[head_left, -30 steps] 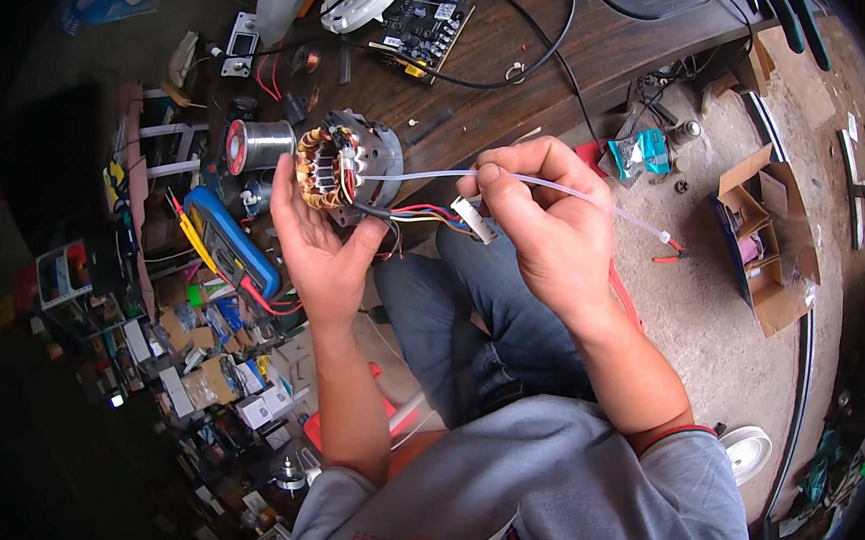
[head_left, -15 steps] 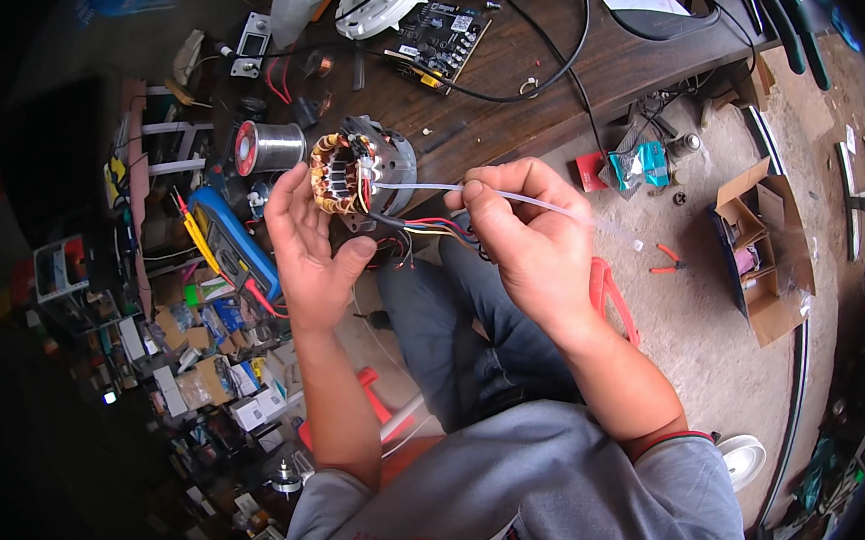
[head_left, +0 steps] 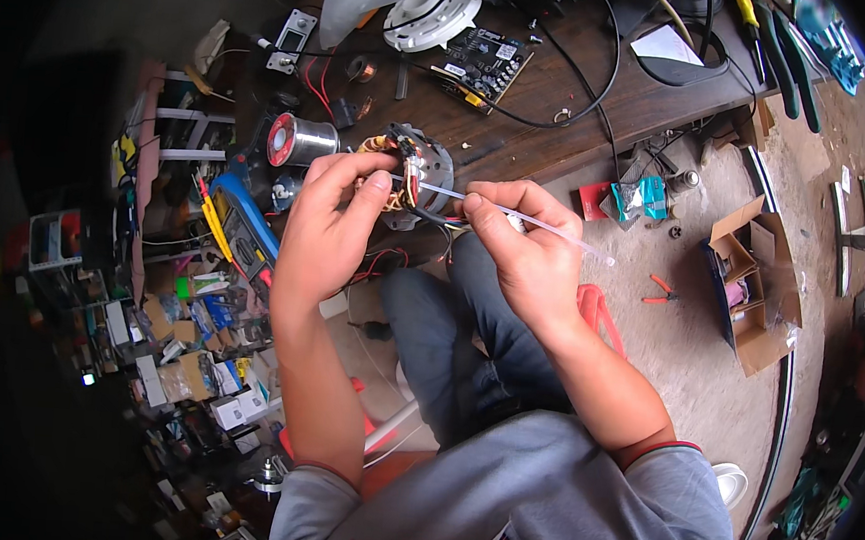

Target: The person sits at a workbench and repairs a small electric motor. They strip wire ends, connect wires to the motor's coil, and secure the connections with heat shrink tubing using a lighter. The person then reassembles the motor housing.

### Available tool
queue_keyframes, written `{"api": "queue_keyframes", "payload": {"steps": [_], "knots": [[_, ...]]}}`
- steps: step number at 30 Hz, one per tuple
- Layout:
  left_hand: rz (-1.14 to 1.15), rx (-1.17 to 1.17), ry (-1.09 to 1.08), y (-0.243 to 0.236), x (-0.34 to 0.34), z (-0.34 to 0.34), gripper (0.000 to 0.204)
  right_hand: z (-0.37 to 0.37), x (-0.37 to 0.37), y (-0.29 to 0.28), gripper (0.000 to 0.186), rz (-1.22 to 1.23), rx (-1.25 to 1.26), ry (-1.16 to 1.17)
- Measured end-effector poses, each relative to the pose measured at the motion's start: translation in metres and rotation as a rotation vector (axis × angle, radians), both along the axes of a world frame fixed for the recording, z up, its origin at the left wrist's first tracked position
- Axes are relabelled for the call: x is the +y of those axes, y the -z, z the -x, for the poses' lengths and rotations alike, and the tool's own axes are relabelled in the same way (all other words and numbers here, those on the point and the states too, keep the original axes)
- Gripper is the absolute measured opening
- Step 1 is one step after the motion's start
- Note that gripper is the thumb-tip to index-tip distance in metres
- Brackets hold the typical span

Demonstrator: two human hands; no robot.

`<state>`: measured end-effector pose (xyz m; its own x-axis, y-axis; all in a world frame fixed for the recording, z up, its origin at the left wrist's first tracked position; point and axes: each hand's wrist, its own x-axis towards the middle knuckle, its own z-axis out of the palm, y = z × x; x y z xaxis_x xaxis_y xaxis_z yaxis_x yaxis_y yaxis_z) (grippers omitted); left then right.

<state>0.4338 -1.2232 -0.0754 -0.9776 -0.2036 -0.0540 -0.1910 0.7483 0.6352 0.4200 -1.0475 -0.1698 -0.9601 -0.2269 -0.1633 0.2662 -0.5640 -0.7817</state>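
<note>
A motor stator [head_left: 437, 175] with copper windings and a metal body sits at the table's near edge. My right hand [head_left: 529, 252] pinches a thin white cable tie [head_left: 443, 193], its small square head sticking out to the right. The tie runs left across the stator, past the bundled wires [head_left: 411, 168], to my left fingertips. My left hand [head_left: 334, 218] is closed at the winding side, thumb and fingers together at the tie's other end; the fingers partly hide the windings. Coloured leads hang below the stator.
Left of the stator stand a solder spool [head_left: 303, 143] and a blue multimeter [head_left: 240, 218]. Behind lie a circuit board [head_left: 482, 63], a white round part [head_left: 432, 17] and a black cable. On the floor at right are an open cardboard box [head_left: 753, 282] and orange-handled pliers [head_left: 660, 289].
My left hand has gone from open beside the stator to closed at its windings and the tie's end. The tie now slants down to the right. The whole view has shifted a little.
</note>
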Motion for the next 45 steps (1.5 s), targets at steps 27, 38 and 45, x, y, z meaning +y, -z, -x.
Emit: {"api": "queue_keyframes", "payload": {"steps": [27,38,45], "knots": [[-0.287,0.603,0.207,0.006,0.01,-0.011,0.013,0.02,0.008,-0.017,0.027,-0.401,0.768,0.268],[0.055,0.589,0.249,-0.015,0.029,-0.011,0.016,0.027,0.008,-0.031,0.022,-0.608,1.083,0.325],[0.083,0.599,0.271,-0.014,0.03,-0.012,0.017,0.026,0.011,-0.037,0.022,-0.666,1.11,0.284]]}}
